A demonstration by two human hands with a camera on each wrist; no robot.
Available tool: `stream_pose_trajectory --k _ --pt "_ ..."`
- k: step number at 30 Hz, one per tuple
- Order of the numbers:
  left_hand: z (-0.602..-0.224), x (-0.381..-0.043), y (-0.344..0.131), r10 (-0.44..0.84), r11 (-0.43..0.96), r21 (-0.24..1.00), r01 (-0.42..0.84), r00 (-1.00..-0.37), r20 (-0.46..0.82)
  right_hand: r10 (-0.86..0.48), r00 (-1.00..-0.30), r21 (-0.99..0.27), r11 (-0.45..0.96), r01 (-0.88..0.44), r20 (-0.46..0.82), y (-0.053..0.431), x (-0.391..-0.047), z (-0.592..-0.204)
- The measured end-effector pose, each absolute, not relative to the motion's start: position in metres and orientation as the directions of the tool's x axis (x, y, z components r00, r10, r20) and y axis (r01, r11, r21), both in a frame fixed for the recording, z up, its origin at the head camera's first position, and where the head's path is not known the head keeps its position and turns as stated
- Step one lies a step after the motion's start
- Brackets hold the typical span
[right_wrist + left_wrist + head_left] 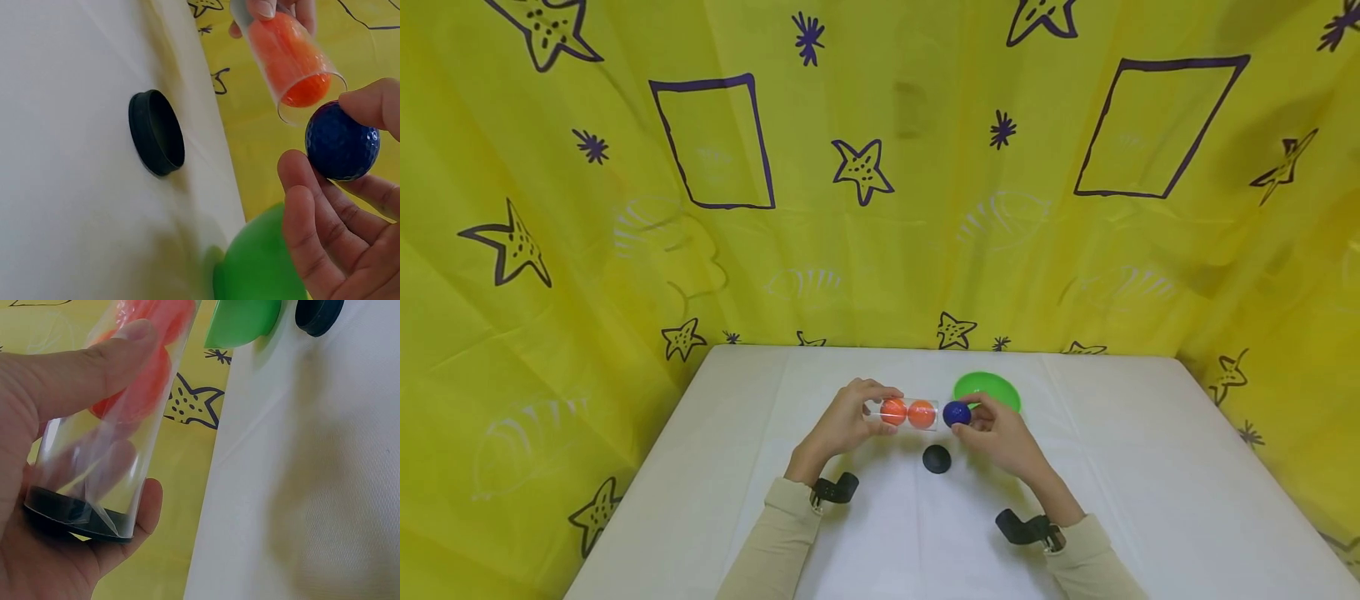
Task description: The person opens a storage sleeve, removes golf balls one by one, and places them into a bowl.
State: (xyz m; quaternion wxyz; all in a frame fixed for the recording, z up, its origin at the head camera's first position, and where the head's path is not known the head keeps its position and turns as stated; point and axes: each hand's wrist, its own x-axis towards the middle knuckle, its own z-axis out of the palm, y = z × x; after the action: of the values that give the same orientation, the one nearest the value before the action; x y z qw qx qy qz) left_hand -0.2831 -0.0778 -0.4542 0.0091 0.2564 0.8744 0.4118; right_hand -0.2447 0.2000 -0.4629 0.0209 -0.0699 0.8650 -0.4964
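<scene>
Left grip: thumb and fingers curled round the capped end of a clear tube, open only as wide as the tube.
Right grip: thumb and fingertips pinching a blue ball, parted by the ball's width; the lower fingers spread loosely.
Tube: raised above the table, lying sideways between the grips, its black cap inside the left grip and its open mouth towards the right one.
Orange balls: two inside the tube, one between the left thumb and fingers, the other nearer the mouth.
Blue ball: at the right fingertips, just outside the tube's mouth.
Lid: a black one, hollow side up on the table, nearer the person than the grips and between them.
Bowl: green, on the table just beyond the right grip, which partly hides it.
Wrists: a black camera mount below each grip, left and right, with pale sleeves behind.
Surface: white, finely textured, faintly creased, with soft shadows below the grips.
Room: a yellow curtain beyond the grips and to both sides, printed with dark starfish, bursts, four-sided frames and pale fish.
</scene>
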Motion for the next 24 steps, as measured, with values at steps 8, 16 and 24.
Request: stream_pose_trajectory --k 8,16,24 --pt "-0.455 -0.284 -0.078 0.452 0.534 0.719 0.445 -0.869 0.202 -0.065 -0.988 -0.837 0.524 -0.154 0.141 0.215 -0.248 -0.457" --pt "-0.456 -0.285 -0.079 0.453 0.53 0.714 0.458 -0.864 0.218 0.014 -0.975 -0.804 0.569 -0.176 0.223 0.233 -0.251 -0.456" --pt "-0.456 -0.283 -0.079 0.458 0.522 0.705 0.48 -0.855 0.244 0.049 -0.958 -0.764 0.615 -0.195 0.284 0.244 -0.256 -0.463"
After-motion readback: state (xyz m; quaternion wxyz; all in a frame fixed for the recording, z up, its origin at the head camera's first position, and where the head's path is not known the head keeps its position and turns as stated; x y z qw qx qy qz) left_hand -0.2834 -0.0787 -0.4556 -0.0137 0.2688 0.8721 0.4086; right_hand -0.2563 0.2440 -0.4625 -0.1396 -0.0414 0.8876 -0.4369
